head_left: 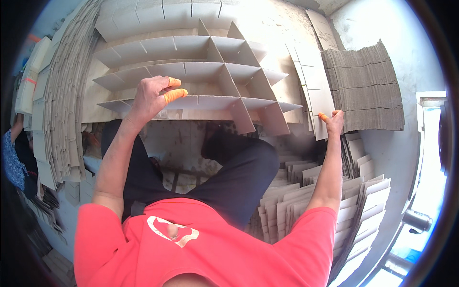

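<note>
A partly interlocked grid of slotted cardboard dividers (205,70) stands on the table before me; several long strips run left to right, crossed by two strips toward the right. My left hand (154,98) hovers over the nearest long strip, its orange-covered thumb and finger apart with nothing between them. At the table's right side, my right hand (334,123) pinches the near end of a pale slotted cardboard strip (313,83), which lies with others. An orange cover shows on that hand too. Whether it grips one strip or more, I cannot tell.
Tall stacks of cardboard strips (71,91) line the left side. A thick grey-brown stack (363,88) sits at the right, against the wall. More strips stand on edge below my right arm (330,177). A person in a patterned blue sleeve (14,160) is at the far left.
</note>
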`<action>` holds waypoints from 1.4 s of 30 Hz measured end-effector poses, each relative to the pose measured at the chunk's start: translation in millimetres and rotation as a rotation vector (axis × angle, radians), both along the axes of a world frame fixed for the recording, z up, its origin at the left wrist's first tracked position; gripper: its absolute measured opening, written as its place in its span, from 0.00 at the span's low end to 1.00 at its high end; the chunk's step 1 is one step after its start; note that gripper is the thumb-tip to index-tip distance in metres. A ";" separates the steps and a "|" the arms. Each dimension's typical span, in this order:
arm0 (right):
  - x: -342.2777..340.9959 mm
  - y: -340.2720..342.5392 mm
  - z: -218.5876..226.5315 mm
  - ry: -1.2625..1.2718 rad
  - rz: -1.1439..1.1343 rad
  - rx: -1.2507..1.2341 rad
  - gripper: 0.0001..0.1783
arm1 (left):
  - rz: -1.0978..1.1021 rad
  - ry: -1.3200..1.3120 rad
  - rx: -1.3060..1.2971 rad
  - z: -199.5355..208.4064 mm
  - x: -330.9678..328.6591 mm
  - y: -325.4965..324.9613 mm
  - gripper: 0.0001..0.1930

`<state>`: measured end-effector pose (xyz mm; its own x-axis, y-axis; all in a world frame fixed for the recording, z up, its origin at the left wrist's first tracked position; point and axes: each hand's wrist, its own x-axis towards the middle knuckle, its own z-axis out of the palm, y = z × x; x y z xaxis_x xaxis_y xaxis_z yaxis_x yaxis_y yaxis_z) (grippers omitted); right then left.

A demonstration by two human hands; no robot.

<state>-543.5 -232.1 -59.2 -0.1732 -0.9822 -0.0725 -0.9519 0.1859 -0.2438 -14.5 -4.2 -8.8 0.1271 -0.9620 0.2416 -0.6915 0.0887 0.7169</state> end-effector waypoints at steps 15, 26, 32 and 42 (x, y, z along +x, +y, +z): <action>56.4 44.8 24.5 0.191 0.074 -0.103 0.48 | -0.021 -0.001 -0.010 -0.2 -3.6 11.6 0.14; 50.5 21.9 37.0 -0.269 0.163 -0.420 0.14 | 0.003 -0.066 -0.132 4.0 2.6 23.1 0.18; 140.8 59.9 133.7 -0.468 0.353 -0.787 0.07 | -0.004 -0.227 -0.110 -0.8 12.9 38.2 0.21; 279.6 143.4 144.3 -0.581 0.710 -0.351 0.13 | 0.043 -0.183 -0.119 -36.6 6.1 28.6 0.08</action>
<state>-263.9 -88.6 85.0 0.4359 -0.8264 0.3564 -0.5291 -0.5557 -0.6413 -8.5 24.4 -45.4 0.1106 -0.9201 0.3757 -0.8139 0.1331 0.5656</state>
